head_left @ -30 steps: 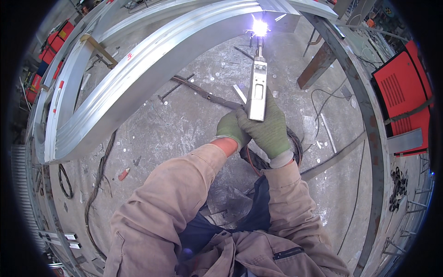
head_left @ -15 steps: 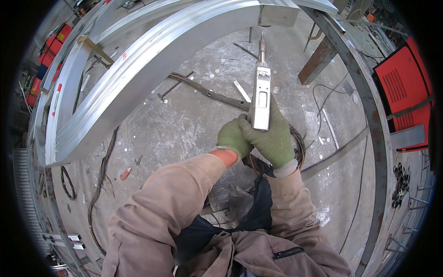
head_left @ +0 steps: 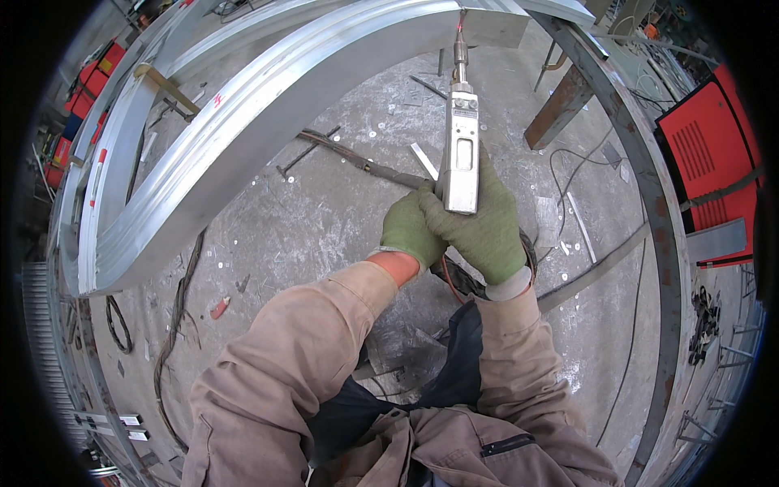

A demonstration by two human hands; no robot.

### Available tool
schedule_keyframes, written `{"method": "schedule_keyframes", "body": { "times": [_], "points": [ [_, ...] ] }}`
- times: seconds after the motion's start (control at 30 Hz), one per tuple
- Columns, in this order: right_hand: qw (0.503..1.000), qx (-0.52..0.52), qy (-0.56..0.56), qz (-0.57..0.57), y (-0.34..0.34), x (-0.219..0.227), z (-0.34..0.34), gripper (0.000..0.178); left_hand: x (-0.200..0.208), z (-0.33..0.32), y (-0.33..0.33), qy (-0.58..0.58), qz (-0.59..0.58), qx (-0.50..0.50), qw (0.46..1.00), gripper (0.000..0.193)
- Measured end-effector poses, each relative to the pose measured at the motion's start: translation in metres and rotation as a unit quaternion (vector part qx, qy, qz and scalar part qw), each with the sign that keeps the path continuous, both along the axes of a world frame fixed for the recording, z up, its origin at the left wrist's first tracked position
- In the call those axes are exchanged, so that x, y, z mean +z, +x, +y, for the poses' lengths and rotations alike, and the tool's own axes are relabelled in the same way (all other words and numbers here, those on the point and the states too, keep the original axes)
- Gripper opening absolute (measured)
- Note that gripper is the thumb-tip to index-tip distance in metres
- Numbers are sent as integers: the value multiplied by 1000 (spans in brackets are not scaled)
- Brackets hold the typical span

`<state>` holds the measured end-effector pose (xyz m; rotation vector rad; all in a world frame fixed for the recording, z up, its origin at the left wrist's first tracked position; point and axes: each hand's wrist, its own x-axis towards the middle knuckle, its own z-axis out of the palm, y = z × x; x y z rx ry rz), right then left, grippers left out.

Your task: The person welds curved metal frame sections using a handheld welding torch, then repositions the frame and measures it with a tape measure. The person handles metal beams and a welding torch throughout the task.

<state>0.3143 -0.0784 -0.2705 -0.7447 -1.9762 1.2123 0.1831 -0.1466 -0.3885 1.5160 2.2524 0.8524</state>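
Observation:
My right hand (head_left: 487, 231), in a green glove, is wrapped round the body of a silver handheld laser welding gun (head_left: 460, 193). My left hand (head_left: 410, 230), gloved alike, is closed against the gun's lower left side, touching the right hand; its fingertips are partly hidden. The gun points away from me. Its narrow nozzle (head_left: 461, 55) reaches up to the seam between a curved silver metal beam (head_left: 243, 122) and a short straight metal piece (head_left: 497, 31) at its far end. A small red glow shows at the nozzle's tip. Whether it touches the metal I cannot tell.
A rusty steel frame bar (head_left: 657, 219) runs down the right, with a red machine cabinet (head_left: 702, 146) beyond it. Dark cables (head_left: 180, 325) and a thick sleeved hose (head_left: 365, 165) cross the grey floor. A red-handled tool (head_left: 220, 307) lies at left among scattered scraps.
Both hands have pushed the welding gun forward, away from me. Its nozzle has gone from short of the metal to the seam, where a red glow now shows.

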Motion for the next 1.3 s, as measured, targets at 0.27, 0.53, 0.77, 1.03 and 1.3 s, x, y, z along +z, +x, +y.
{"method": "schedule_keyframes", "body": {
  "times": [0.27,0.53,0.77,1.03,1.3],
  "points": [
    [1000,-4,12,11,-2,-5,2,85,8,3,0,17,-7,10,1000,45],
    [1000,-13,20,6,-7,-4,5,101,-15,11,-5,15,20,4,1000,44],
    [1000,-15,19,1,-2,0,9,100,-5,15,-1,-6,-16,1,1000,44],
    [999,-7,37,7,-5,-4,11,102,-12,16,-4,14,12,-5,1000,42],
    [999,-15,47,-19,-4,-2,8,83,-24,17,-8,17,11,6,1000,45]
  ]
}}
